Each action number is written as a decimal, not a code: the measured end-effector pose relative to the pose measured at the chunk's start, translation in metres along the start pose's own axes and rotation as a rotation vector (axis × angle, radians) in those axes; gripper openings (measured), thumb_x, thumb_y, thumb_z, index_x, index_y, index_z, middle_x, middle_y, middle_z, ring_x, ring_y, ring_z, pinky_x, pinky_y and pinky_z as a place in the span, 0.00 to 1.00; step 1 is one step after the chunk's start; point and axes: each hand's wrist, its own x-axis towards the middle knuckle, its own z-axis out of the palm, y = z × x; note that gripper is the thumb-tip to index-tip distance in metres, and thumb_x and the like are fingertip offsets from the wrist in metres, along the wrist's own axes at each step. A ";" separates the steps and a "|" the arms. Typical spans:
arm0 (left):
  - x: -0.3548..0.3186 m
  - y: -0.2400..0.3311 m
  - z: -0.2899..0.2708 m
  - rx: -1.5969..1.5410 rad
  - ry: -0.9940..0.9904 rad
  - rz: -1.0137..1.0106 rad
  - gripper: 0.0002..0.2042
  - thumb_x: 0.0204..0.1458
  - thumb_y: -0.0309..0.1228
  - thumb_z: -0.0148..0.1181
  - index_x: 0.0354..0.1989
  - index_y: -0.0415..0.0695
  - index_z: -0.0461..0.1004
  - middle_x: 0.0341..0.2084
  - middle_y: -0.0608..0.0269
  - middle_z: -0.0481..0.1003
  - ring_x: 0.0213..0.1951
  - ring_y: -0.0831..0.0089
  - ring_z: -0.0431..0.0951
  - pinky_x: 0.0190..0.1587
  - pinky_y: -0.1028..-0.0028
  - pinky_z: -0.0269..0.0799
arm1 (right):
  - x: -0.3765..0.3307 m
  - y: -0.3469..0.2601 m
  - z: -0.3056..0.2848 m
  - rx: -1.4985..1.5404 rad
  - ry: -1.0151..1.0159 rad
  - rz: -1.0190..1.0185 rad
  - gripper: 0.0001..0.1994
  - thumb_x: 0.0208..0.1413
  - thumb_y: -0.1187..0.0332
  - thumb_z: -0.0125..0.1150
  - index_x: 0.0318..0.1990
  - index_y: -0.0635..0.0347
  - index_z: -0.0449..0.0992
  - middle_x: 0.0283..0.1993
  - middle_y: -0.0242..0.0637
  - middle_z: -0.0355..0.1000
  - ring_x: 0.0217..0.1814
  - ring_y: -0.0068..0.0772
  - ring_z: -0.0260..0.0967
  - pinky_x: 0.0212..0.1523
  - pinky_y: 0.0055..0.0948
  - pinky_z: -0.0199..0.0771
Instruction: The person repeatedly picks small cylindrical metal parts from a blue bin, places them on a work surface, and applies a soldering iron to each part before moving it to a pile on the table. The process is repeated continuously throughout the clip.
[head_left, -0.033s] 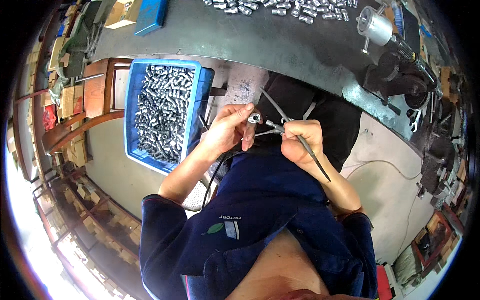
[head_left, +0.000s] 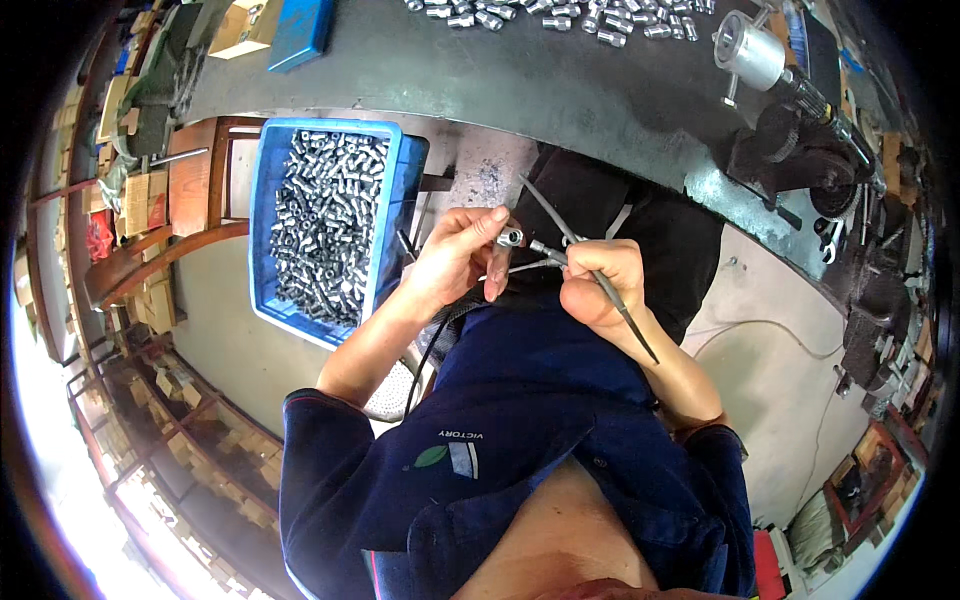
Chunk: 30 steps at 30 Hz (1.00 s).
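My left hand point(head_left: 462, 252) pinches a small shiny metal fitting point(head_left: 510, 237) between thumb and fingers, its round opening showing. Closed around two tools is my right hand point(head_left: 604, 280). One is a long thin dark file-like rod point(head_left: 545, 204), lying slantwise across the fist with both ends sticking out. The other is a short metal tool with a narrow cylindrical tip point(head_left: 547, 250), pointing left at the fitting with a small gap between. The fist hides the rear of this tool. Both hands are above my lap.
A blue bin point(head_left: 256, 230) full of metal fittings stands at the left. Ahead runs a dark workbench point(head_left: 450, 75), with loose fittings point(head_left: 612, 38) along its far side and a blue box point(head_left: 300, 33). At the right are a metal cylinder-headed tool point(head_left: 750, 52) and a wrench point(head_left: 831, 242).
The fitting in my left hand has turned slightly, so its opening looks a little different. Both hands stay almost in place.
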 end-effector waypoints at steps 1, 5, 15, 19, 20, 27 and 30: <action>0.000 0.002 0.001 0.115 0.012 0.033 0.17 0.58 0.39 0.49 0.28 0.34 0.70 0.09 0.58 0.68 0.10 0.71 0.69 0.13 0.77 0.64 | 0.002 -0.002 0.000 -0.006 -0.012 -0.028 0.16 0.37 0.69 0.56 0.14 0.62 0.53 0.13 0.36 0.47 0.14 0.27 0.46 0.17 0.29 0.46; -0.001 0.006 0.009 0.373 0.044 0.123 0.12 0.55 0.32 0.54 0.29 0.33 0.72 0.11 0.62 0.69 0.13 0.76 0.71 0.15 0.79 0.66 | 0.007 -0.010 0.000 -0.075 -0.064 -0.068 0.13 0.36 0.73 0.56 0.14 0.62 0.54 0.13 0.38 0.49 0.13 0.33 0.49 0.17 0.30 0.49; 0.003 0.008 0.022 0.427 -0.022 0.244 0.09 0.51 0.23 0.58 0.39 0.33 0.71 0.28 0.60 0.75 0.28 0.74 0.78 0.31 0.80 0.74 | -0.002 0.005 0.001 0.045 0.002 0.002 0.18 0.40 0.67 0.61 0.14 0.61 0.55 0.13 0.32 0.48 0.15 0.22 0.47 0.17 0.26 0.47; 0.006 0.009 0.019 0.437 -0.098 0.152 0.10 0.49 0.21 0.59 0.39 0.34 0.71 0.28 0.59 0.74 0.29 0.71 0.78 0.33 0.78 0.72 | -0.005 0.008 -0.001 0.105 0.053 0.087 0.16 0.39 0.66 0.59 0.14 0.61 0.56 0.14 0.30 0.48 0.17 0.18 0.47 0.17 0.25 0.45; 0.006 0.009 0.021 0.434 -0.065 0.187 0.08 0.49 0.23 0.60 0.37 0.34 0.72 0.26 0.62 0.75 0.26 0.79 0.77 0.29 0.82 0.70 | -0.007 0.009 -0.003 0.113 0.064 0.122 0.15 0.38 0.68 0.58 0.14 0.62 0.56 0.14 0.30 0.48 0.17 0.18 0.47 0.17 0.25 0.45; 0.019 0.017 -0.010 1.348 0.377 0.700 0.08 0.35 0.22 0.62 0.27 0.39 0.75 0.17 0.65 0.72 0.16 0.84 0.64 0.19 0.81 0.60 | -0.015 -0.030 -0.005 0.159 0.074 -0.178 0.15 0.34 0.87 0.44 0.10 0.60 0.48 0.09 0.34 0.53 0.08 0.24 0.55 0.08 0.22 0.55; 0.022 0.015 -0.010 1.441 0.385 0.782 0.10 0.31 0.22 0.62 0.27 0.40 0.75 0.16 0.62 0.71 0.14 0.79 0.64 0.18 0.79 0.59 | -0.019 -0.036 -0.001 0.213 -0.009 -0.225 0.13 0.33 0.82 0.44 0.10 0.59 0.48 0.08 0.33 0.53 0.08 0.23 0.53 0.09 0.20 0.56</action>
